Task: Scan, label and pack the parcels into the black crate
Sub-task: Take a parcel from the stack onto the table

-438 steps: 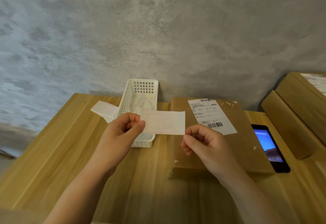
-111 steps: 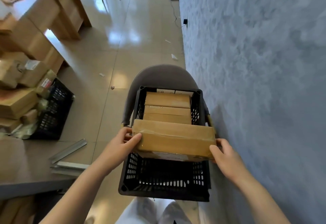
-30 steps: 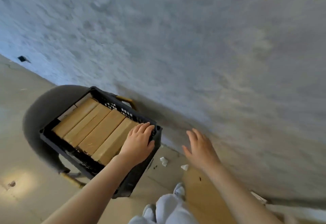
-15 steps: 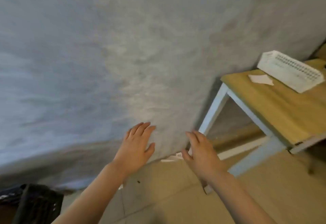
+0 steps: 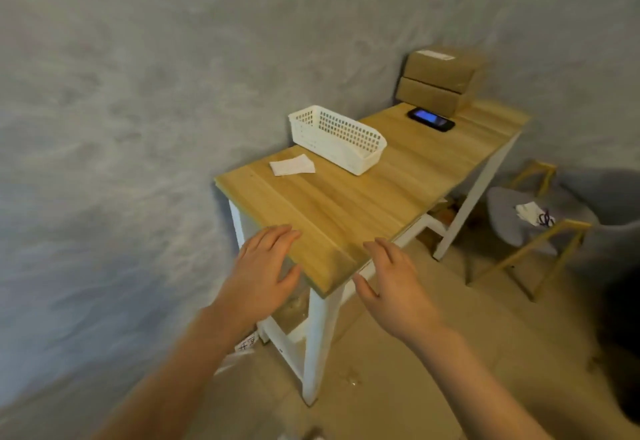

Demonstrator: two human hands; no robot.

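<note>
Two bare hands hang palm-down and spread in the foreground, but the largest thing in view is the mottled grey plaster wall [image 5: 145, 100] behind everything. Against it stands the long light-wood table with white legs [image 5: 346, 211], its near corner pointing toward the camera. Right of the table sits a grey-seated chair with yellow wooden legs [image 5: 519, 228], a crumpled white scrap lying on its seat. At the table's far end, two brown cardboard parcels [image 5: 440, 79] are stacked one on the other against the wall; the top one bears a white label. A white perforated plastic basket [image 5: 337, 139] rests near the table's middle, by the wall. The left hand [image 5: 259, 276] hovers over the table's near left edge, its grip released and holding nothing; the right hand [image 5: 394, 283] hovers just off the near corner, fingers likewise loose and empty. A black phone with a lit blue screen [image 5: 431, 119] lies flat just in front of the parcels. A small white paper slip [image 5: 292, 164] lies just left of the basket.
</note>
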